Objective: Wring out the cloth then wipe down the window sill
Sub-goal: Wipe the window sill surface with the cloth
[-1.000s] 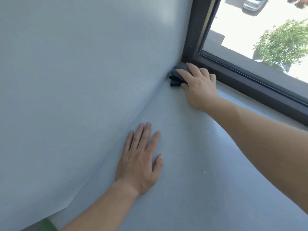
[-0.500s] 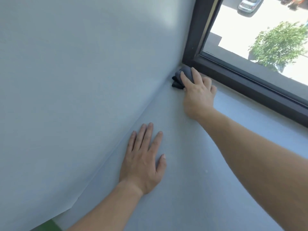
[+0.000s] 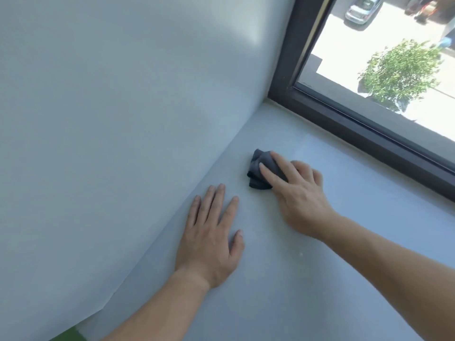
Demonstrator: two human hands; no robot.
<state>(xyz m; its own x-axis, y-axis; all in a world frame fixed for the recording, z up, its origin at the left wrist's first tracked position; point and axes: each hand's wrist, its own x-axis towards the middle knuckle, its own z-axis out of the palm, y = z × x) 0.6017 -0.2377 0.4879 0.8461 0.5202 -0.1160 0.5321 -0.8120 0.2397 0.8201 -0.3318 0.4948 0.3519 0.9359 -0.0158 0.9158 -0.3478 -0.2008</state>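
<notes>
A dark grey cloth [image 3: 258, 169], bunched up, lies on the pale grey window sill [image 3: 320, 279], a hand's width out from the left wall. My right hand [image 3: 298, 193] presses down on it, fingers spread over its top, so most of the cloth is hidden. My left hand [image 3: 209, 239] rests flat on the sill, fingers apart and holding nothing, close to the seam where sill meets wall, just below and left of the cloth.
A pale side wall [image 3: 110, 119] rises along the left of the sill. A black window frame [image 3: 369, 129] runs along the far edge, with glass above it showing a tree and parked cars outside. The sill's far corner [image 3: 266, 107] is bare.
My right hand has dragged the cloth out of the far corner by the window frame, toward me along the sill. My left hand stays flat in the same place.
</notes>
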